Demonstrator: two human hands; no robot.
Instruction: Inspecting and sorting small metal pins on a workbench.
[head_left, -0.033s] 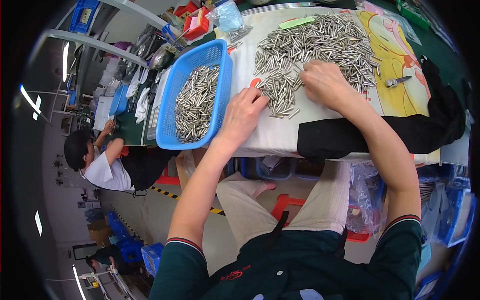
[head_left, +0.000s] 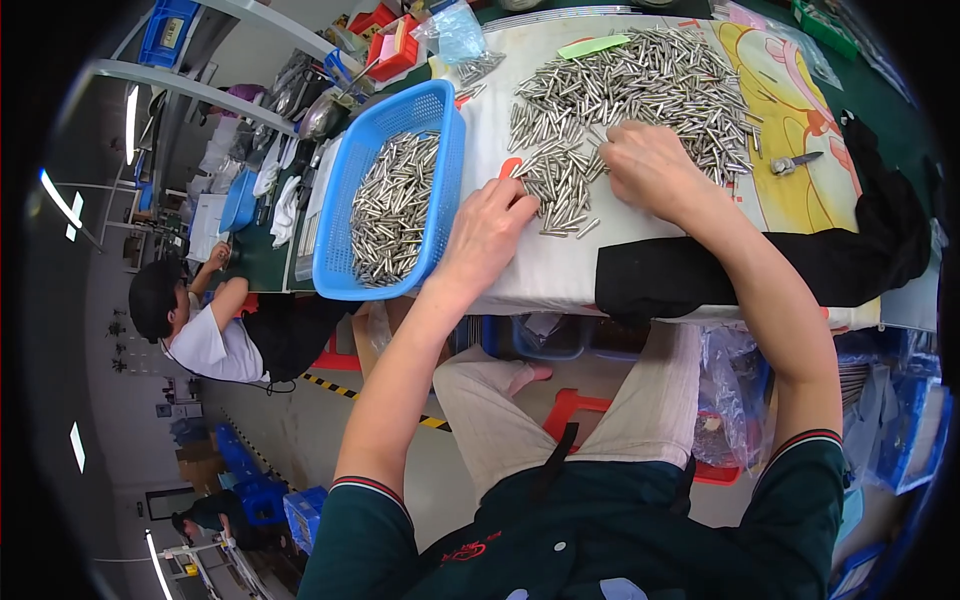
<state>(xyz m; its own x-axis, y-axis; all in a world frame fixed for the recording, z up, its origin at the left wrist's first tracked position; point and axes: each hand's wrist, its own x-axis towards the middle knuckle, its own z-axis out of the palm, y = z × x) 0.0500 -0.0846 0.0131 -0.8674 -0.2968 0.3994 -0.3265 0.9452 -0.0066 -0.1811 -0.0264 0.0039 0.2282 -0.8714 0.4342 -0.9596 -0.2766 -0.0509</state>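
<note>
A large heap of small silvery metal pins [head_left: 640, 85] covers the far part of the white-covered table. A smaller cluster of the same pins [head_left: 562, 190] lies nearer, between my hands. My left hand [head_left: 488, 228] rests at this cluster's left edge, fingers curled in and thumb close to the index finger. At its right edge, where cluster and heap meet, my right hand [head_left: 648, 168] is bent into a loose fist. Whatever the fingertips of either hand hold is hidden. Left of my left hand stands a blue perforated basket [head_left: 452, 150], partly filled with such pins [head_left: 395, 205].
A black cloth [head_left: 700, 275] lies along the near edge under my right forearm. At right, a small bladed tool [head_left: 795, 162] sits on a yellow printed cover [head_left: 780, 90]. A green strip [head_left: 593, 46] tops the heap. Another person [head_left: 210, 320] sits at left.
</note>
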